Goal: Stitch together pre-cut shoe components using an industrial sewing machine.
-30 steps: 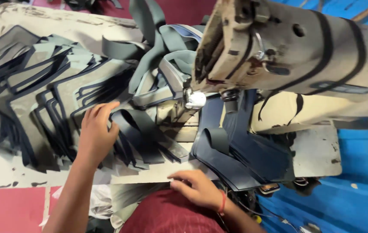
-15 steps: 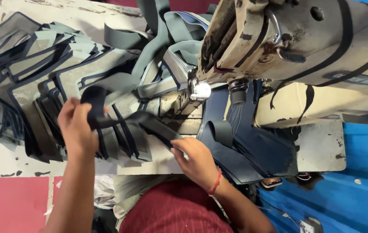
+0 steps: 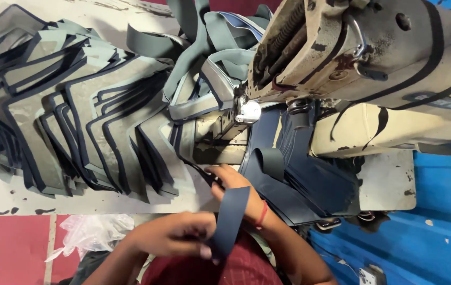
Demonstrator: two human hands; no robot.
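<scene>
Far left of the grip, on the white counter [image 3: 3,195]: fanned stack of grey cut pieces [image 3: 77,132] w/ dark navy edging. Crumpled clear plastic bag [image 3: 91,232] just below counter edge. Left hand [image 3: 170,237] closed, pinching lower end of a navy strap [image 3: 231,219]; strap runs up over the right hand [image 3: 236,190], whose fingers press flat near the needle plate, grip not closed round anything. Above the grip: grey strap loops [image 3: 204,37]. Right of it: navy pieces [image 3: 299,184] piled under the beige sewing machine [image 3: 373,68]; dark oblong label on machine body, far right. Blue floor [image 3: 426,243] beyond.
</scene>
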